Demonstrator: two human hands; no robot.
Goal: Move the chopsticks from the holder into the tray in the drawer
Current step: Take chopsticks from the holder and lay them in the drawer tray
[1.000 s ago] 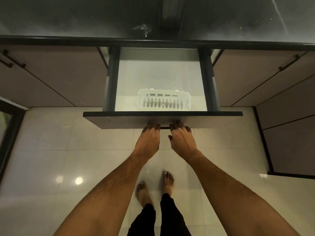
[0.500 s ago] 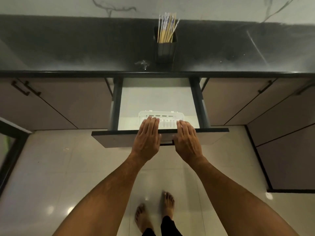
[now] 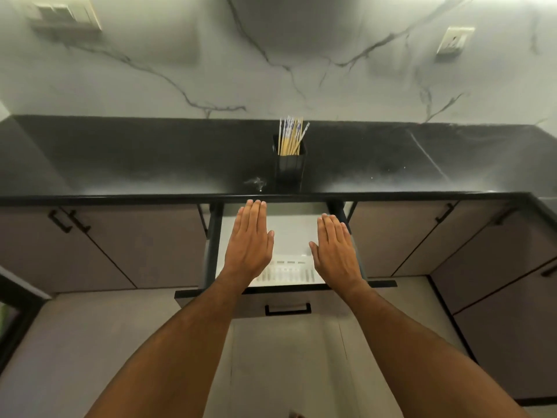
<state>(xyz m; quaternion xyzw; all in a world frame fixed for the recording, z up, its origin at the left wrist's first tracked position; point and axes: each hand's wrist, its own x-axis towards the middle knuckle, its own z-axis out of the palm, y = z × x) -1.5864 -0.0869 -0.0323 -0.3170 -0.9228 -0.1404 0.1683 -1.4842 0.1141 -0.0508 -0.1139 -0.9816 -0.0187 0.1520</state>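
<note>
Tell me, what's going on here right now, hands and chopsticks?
Left hand and right hand open, flat above the open drawer, holding nothing. Chopsticks upright in the black holder on the counter. White tray in the drawer, partly hidden. Nothing blocks the holder.

Head view, forward-down over drawer (image 3: 289, 233)

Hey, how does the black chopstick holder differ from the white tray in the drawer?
The holder is black, tall and upright on the counter; the tray is white, low and flat in the open drawer. The holder is full of chopsticks; the visible part of the tray is empty. The holder shows in full, while the left hand and right hand partly cover the tray. Both are containers for utensils.
</note>
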